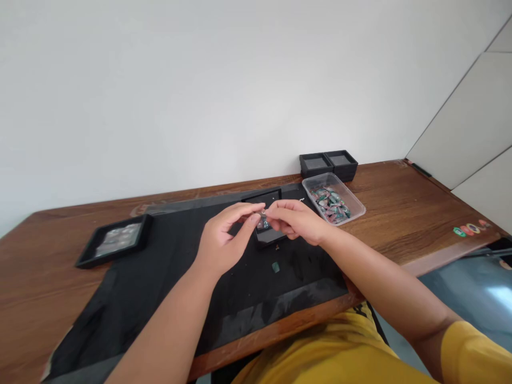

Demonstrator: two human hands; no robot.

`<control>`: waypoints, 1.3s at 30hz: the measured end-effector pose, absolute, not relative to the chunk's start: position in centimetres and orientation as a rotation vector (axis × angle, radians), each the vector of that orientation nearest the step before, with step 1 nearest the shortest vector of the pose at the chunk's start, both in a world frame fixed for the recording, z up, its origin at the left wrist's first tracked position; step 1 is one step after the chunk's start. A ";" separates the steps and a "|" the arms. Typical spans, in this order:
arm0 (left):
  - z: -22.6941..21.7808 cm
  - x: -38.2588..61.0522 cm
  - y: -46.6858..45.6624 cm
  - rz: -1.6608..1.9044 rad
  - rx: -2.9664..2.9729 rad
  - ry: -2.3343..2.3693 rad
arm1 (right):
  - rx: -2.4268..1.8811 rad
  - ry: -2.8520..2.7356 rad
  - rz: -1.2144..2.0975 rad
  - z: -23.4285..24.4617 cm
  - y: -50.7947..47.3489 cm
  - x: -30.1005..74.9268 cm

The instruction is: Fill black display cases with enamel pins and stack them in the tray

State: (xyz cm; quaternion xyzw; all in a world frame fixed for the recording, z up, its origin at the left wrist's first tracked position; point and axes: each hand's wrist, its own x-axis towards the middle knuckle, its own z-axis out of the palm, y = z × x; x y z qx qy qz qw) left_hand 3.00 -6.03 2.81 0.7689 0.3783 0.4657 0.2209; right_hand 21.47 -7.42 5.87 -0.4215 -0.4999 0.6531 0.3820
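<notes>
My left hand (228, 229) and my right hand (294, 220) meet above the middle of the black mat. Between their fingertips is a small, clear, shiny piece (263, 220), too small to make out in full. Both hands pinch it with thumb and fingers. Below them lies a black tray (262, 245), partly hidden by the hands. On the mat (168, 266) in front of it rest a small green flat piece (276, 267) and a tiny gold-coloured bit (277, 247).
At the right, a clear plastic tub (354, 205) holds many green and pink pieces. Stacked black trays (344, 170) stand behind it, by the wall. Another black tray (144, 234) with clear, shiny pieces sits at the left. Round stickers (472, 229) mark the wooden table (384, 186).
</notes>
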 end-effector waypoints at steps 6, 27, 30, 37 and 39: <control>2.7 2.9 -5.9 1.277 2.145 0.998 | -1.065 -1.282 1.712 5.7 -7.5 21.3; 2.2 3.5 -5.4 1.167 2.118 1.148 | -1.144 -1.000 1.748 4.9 -7.0 20.8; 2.3 3.4 -5.4 1.167 2.160 1.145 | -1.137 -1.001 1.787 5.0 -7.1 20.8; 2.2 3.3 -5.4 1.193 2.201 1.136 | -1.181 -1.048 1.783 5.2 -7.2 20.9; 2.3 3.4 -5.4 1.200 2.208 1.138 | -1.190 -1.055 1.770 5.2 -7.2 20.9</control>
